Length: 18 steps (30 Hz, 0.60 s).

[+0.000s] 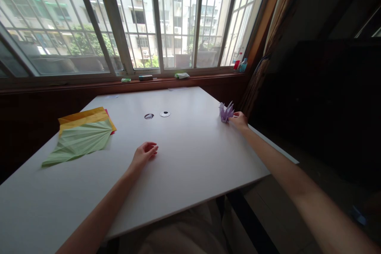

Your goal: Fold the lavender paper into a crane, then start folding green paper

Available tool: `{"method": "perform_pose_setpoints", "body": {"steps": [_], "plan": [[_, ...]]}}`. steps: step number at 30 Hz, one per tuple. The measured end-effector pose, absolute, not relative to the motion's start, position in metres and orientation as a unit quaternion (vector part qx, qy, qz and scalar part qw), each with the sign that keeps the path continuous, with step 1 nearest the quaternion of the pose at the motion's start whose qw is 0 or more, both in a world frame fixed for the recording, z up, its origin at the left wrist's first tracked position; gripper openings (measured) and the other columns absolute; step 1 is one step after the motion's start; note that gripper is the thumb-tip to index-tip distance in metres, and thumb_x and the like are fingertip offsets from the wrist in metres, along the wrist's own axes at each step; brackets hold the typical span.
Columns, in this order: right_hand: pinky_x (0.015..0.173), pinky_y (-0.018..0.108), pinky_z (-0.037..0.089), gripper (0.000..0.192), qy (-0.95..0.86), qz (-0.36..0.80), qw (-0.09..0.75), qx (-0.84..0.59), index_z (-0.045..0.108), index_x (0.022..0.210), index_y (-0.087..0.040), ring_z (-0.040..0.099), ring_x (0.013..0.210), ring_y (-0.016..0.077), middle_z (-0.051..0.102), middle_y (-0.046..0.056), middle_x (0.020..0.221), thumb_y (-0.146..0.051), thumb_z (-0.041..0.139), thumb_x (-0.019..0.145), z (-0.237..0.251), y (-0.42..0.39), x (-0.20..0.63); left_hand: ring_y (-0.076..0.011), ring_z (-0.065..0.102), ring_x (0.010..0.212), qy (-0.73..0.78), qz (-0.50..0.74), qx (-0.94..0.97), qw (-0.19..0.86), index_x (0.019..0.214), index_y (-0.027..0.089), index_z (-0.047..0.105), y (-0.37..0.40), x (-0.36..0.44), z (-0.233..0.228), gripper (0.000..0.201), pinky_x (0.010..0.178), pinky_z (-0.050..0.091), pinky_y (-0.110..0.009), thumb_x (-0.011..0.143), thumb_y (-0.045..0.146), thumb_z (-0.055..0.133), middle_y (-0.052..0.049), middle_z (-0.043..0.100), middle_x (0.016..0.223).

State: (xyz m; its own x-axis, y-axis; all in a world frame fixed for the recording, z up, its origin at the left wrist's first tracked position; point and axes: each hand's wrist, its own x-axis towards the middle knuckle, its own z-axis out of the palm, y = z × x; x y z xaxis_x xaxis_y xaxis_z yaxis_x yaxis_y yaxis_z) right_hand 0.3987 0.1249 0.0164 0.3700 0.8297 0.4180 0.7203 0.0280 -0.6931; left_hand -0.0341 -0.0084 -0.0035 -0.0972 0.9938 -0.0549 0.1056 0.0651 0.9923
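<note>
At the table's right edge, my right hand (239,120) is closed, its fingertips pinching the near side of a folded purple paper origami piece (226,112) with several pointed flaps. The piece appears to stand on the tabletop. My left hand (145,151) rests over the middle of the white table (184,174), its fingers loosely curved, a little apart and holding nothing. Left of that hand lies a sheet of light green paper (81,142) creased in a fan pattern. It overlaps yellow-orange papers (85,117), and a strip of red paper (113,131) shows beneath.
Two round cable holes (164,114) are set in the tabletop near its far side. Along the windowsill lie a green-white packet (181,76), a small dark box (145,77) and bottles (243,65). A curtain (262,71) hangs beyond the right edge.
</note>
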Motion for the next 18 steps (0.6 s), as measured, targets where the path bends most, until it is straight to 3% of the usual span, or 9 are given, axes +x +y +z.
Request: {"method": "perform_pose_setpoints", "body": {"steps": [2, 6, 9, 11, 14, 18], "plan": [[0.079, 0.039, 0.048, 0.033, -0.527, 0.047, 0.444, -0.723, 0.050, 0.111, -0.015, 0.055, 0.094, 0.0185, 0.054, 0.008, 0.111, -0.033, 0.051, 0.084, 0.018, 0.117, 0.397, -0.0139, 0.060, 0.061, 0.560, 0.482, 0.493, 0.458, 0.079, 0.015, 0.060, -0.008, -0.033, -0.004, 0.046, 0.053, 0.047, -0.024, 0.050, 0.049, 0.072, -0.003, 0.063, 0.068], [0.089, 0.045, 0.040, 0.050, -0.521, -0.015, 0.458, -0.720, 0.047, 0.110, -0.012, 0.049, 0.105, 0.0309, 0.050, 0.019, 0.113, -0.030, 0.062, 0.066, 0.023, 0.093, 0.384, -0.0124, 0.058, 0.055, 0.554, 0.491, 0.513, 0.435, 0.077, 0.015, 0.059, -0.006, -0.031, -0.009, 0.039, 0.049, 0.045, -0.022, 0.054, 0.046, 0.069, -0.001, 0.061, 0.063], [0.102, 0.040, 0.028, 0.050, -0.574, -0.062, 0.474, -0.665, 0.043, 0.114, -0.012, 0.034, 0.123, 0.0305, 0.039, 0.022, 0.127, -0.024, 0.056, 0.068, 0.026, 0.072, 0.368, -0.0105, 0.054, 0.050, 0.550, 0.496, 0.539, 0.401, 0.077, 0.016, 0.060, -0.004, -0.029, -0.012, 0.031, 0.044, 0.041, -0.020, 0.059, 0.041, 0.065, -0.001, 0.060, 0.064], [0.106, 0.039, 0.023, 0.050, -0.612, -0.089, 0.483, -0.620, 0.040, 0.118, -0.016, 0.028, 0.127, 0.0282, 0.035, 0.019, 0.132, -0.024, 0.053, 0.071, 0.027, 0.060, 0.357, -0.0094, 0.051, 0.046, 0.547, 0.493, 0.561, 0.378, 0.076, 0.016, 0.060, -0.003, -0.029, -0.013, 0.026, 0.041, 0.038, -0.019, 0.062, 0.038, 0.062, 0.000, 0.060, 0.061], [0.103, 0.046, 0.028, 0.053, -0.702, -0.194, 0.475, -0.493, 0.033, 0.125, -0.022, 0.031, 0.127, 0.0289, 0.035, 0.013, 0.134, -0.027, 0.051, 0.075, 0.025, 0.049, 0.337, -0.0091, 0.051, 0.045, 0.534, 0.472, 0.609, 0.349, 0.078, 0.017, 0.061, -0.001, -0.030, -0.013, 0.021, 0.040, 0.037, -0.019, 0.066, 0.035, 0.058, 0.001, 0.060, 0.060], [0.100, 0.048, 0.033, 0.056, -0.771, -0.215, 0.429, -0.418, 0.027, 0.131, -0.021, 0.034, 0.125, 0.0289, 0.034, 0.013, 0.136, -0.028, 0.049, 0.079, 0.018, 0.043, 0.308, -0.0094, 0.054, 0.047, 0.512, 0.424, 0.681, 0.306, 0.086, 0.020, 0.062, 0.003, -0.039, -0.009, 0.022, 0.045, 0.041, -0.020, 0.070, 0.031, 0.055, 0.001, 0.063, 0.066]]}}
